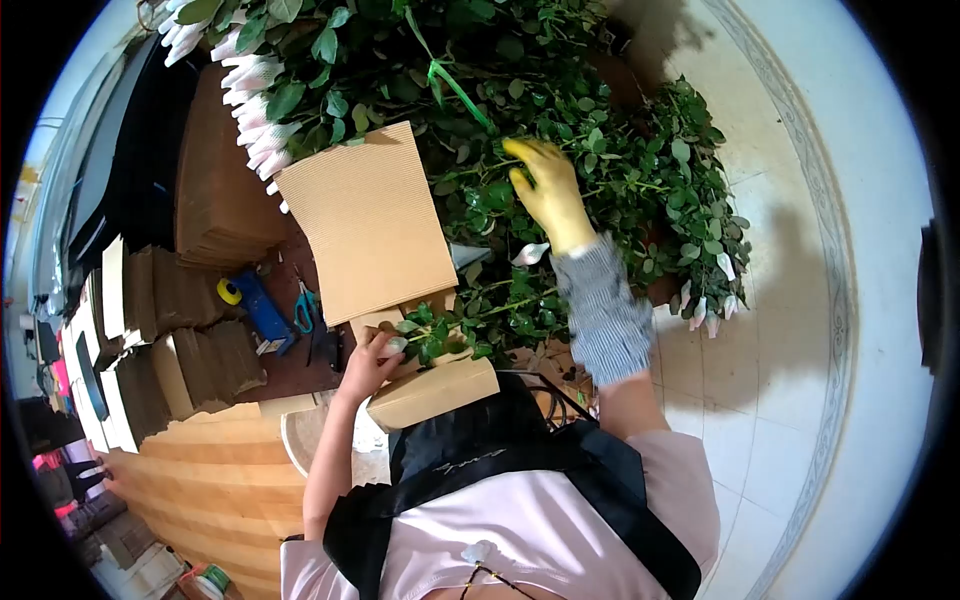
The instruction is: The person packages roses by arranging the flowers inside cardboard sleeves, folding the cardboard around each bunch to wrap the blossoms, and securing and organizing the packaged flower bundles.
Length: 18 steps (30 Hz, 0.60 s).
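Just below and left of the frame's centre, a leafy rose (432,340) lies near the folded cardboard (440,390), its pale bud (394,346) held in the left hand's (372,364) curled fingers; a light grip would best spare the petals. A ribbed sheet (365,225) lies just above. In the upper right, the gloved right hand (545,192) has thumb and fingers wide over leafy stems (630,165), best handled by the stalk.

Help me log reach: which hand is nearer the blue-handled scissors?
Left. The left hand is slightly right of the scissors; the right hand is farther off, over leafy stems.
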{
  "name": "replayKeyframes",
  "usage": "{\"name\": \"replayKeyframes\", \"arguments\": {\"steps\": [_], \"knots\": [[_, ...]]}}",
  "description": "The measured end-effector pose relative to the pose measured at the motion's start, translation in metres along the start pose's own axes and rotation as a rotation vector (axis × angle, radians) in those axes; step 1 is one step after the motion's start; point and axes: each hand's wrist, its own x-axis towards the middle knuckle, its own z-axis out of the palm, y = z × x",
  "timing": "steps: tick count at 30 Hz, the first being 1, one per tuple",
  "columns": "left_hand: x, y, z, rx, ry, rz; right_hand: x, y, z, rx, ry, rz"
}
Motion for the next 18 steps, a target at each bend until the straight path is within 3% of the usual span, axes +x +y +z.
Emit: {"name": "replayKeyframes", "arguments": {"steps": [1,3,4,7,10,13,14,17,18], "knots": [[-0.001,0.001,0.002,0.016,0.008,-0.004,0.013,0.007,0.015,-0.334,0.143,-0.115],[-0.005,0.004,0.004,0.056,0.001,-0.017,0.025,0.026,0.054,-0.307,-0.07,0.005],[-0.007,0.001,0.005,0.033,0.006,-0.002,0.029,0.024,0.056,-0.269,-0.069,-0.013],[-0.005,-0.001,0.005,-0.012,0.011,-0.037,0.032,-0.015,0.019,-0.453,0.141,-0.111],[-0.005,0.001,0.004,0.062,0.043,-0.007,0.031,0.004,-0.02,-0.729,0.199,-0.106],[-0.004,-0.001,0.004,0.029,0.052,0.0,0.022,0.056,-0.058,-0.463,0.359,0.015],[-0.003,0.003,0.001,0.032,0.025,-0.021,0.016,0.046,-0.076,-0.45,0.464,-0.049],[-0.002,0.008,0.0,0.039,0.04,-0.015,-0.006,0.057,-0.099,-0.153,0.394,0.0],[-0.001,0.01,-0.001,0.075,0.034,-0.02,-0.016,0.038,-0.102,0.061,0.408,0.167]]}}
